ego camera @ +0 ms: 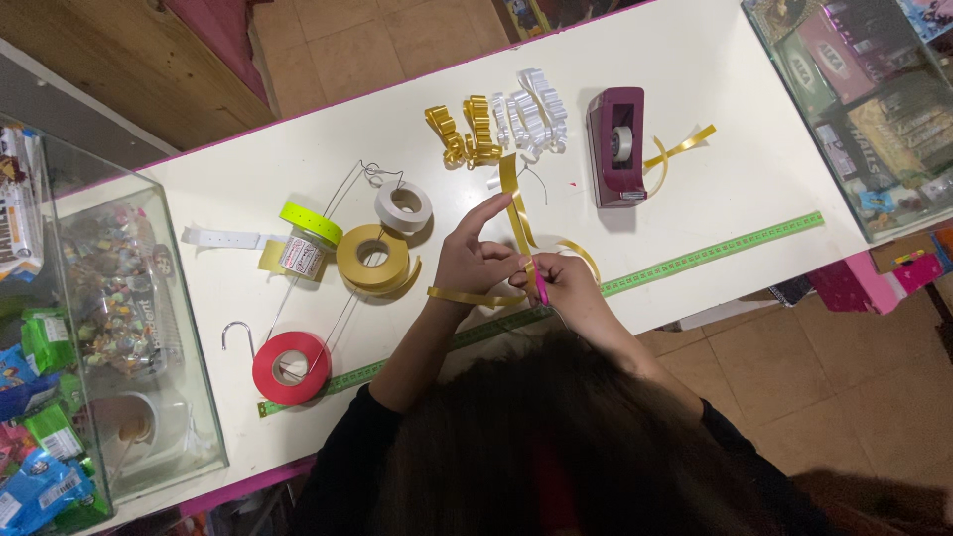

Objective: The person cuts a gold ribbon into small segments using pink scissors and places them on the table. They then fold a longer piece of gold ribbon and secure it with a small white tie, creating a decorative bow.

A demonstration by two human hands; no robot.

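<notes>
Gold ribbon (pixel 516 213) long axis near-to-far, free end pointing far; left hand (pixel 475 260) and right hand (pixel 566 288) both pinch it above the bench (pixel 695 79).

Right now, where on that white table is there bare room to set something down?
Bare table lies beyond the tape dispenser, and between the red ribbon roll and gold ribbon roll. It is crowded around both hands, left hand and right hand, on the gold ribbon strip.

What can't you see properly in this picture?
Head view:
- Right hand palm and the pink tool's tip: hidden by its fingers and the gold ribbon.
- Table front edge: covered by the person's hair.
- Glass case sweets: too small and blurred.
- Left hand fingertips: partly behind ribbon.
</notes>
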